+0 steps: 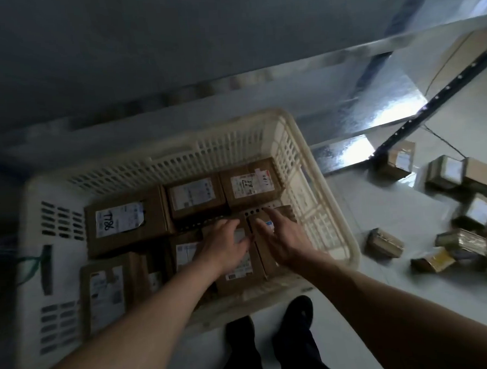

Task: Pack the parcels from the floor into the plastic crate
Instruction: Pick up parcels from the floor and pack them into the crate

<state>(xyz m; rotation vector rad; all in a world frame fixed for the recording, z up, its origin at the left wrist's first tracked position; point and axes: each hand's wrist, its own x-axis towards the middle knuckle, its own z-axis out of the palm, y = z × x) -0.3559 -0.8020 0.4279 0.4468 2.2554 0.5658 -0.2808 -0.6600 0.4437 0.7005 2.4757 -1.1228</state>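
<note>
A cream plastic crate (335, 230) stands on the floor below me, holding several brown cardboard parcels with white labels. One labelled parcel (120, 221) lies at the crate's left, another (252, 184) at the far right. My left hand (224, 246) rests with spread fingers on a parcel (238, 272) near the crate's front right. My right hand (279, 239) lies flat beside it on the neighbouring parcel (264, 253), fingers straight. More parcels (383, 243) lie scattered on the floor to the right.
A pile of small boxes (464, 229) covers the pale floor at right. A metal shelf rack (403, 125) with a dark perforated upright stands behind the crate. My shoes (297, 314) are at the crate's front edge.
</note>
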